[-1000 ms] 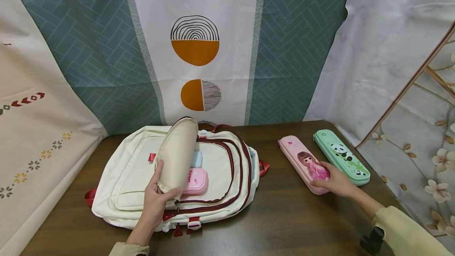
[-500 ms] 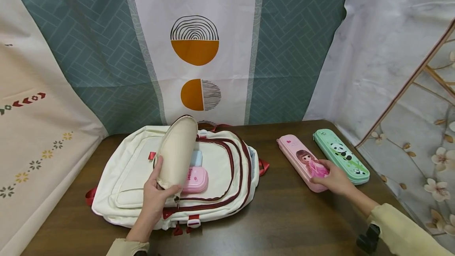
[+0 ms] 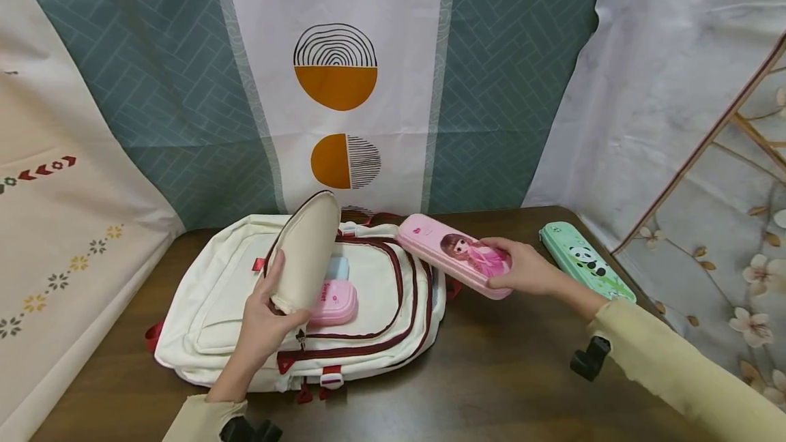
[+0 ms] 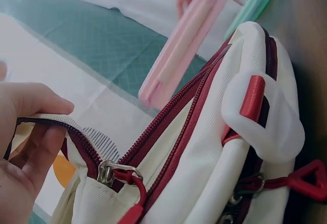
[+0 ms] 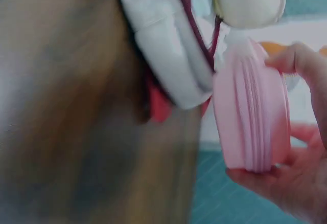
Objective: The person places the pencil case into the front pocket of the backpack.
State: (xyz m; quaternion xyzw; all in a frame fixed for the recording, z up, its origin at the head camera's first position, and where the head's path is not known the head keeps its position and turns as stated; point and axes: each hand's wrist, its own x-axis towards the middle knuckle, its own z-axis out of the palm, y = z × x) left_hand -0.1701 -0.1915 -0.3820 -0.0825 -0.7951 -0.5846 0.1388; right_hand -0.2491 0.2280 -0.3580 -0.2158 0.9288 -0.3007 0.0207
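Observation:
A white backpack [image 3: 215, 292] with dark red zips lies flat on the table. My left hand [image 3: 264, 322] pinches the edge of its front pocket flap [image 3: 310, 244] and holds it folded back; the left wrist view shows thumb and fingers on either side of the zipped edge [image 4: 84, 144]. Inside the opened pocket lie a small pink case [image 3: 336, 302] marked "Sweet" and a light blue item [image 3: 338, 268]. My right hand [image 3: 522, 268] grips one end of a pink pencil case [image 3: 454, 251] with a doll picture, raised, its far end over the backpack's right side.
A green pencil case [image 3: 586, 261] with pandas lies at the table's right edge, partly behind the right forearm. Patterned cloths [image 3: 510, 87] hang at the back and sides. The brown table [image 3: 460, 374] extends in front of the backpack.
My right hand has lifted the pink pencil case off the table and carried it left to the backpack, away from the green one. My left hand still holds the flap, pulled slightly further back.

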